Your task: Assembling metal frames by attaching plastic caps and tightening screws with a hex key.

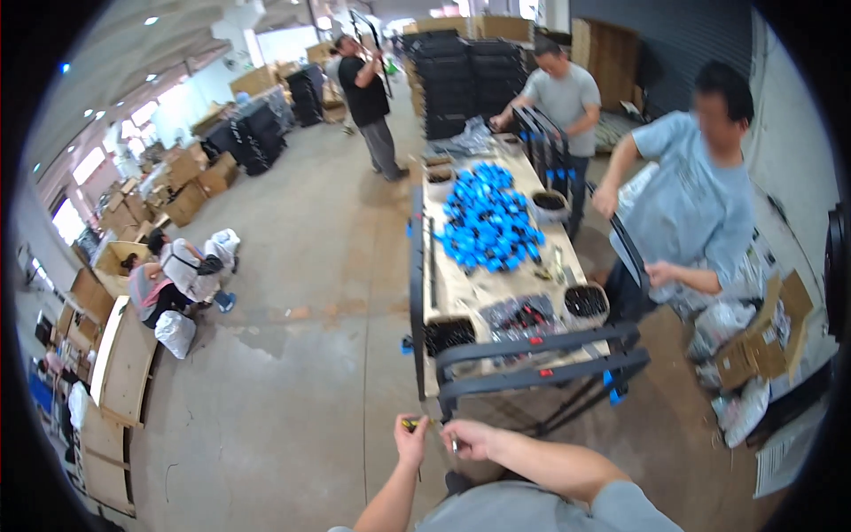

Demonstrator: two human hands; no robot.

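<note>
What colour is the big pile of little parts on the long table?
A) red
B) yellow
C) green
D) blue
D: the heap of small parts in the middle of the long table is bright blue, with dark round tubs standing near it.

In our left hand (410, 438) we pinch a small yellow-and-black object (409, 425), too small to identify. At three o'clock, our right hand (467, 437) holds a thin metal piece (454, 445).
</note>
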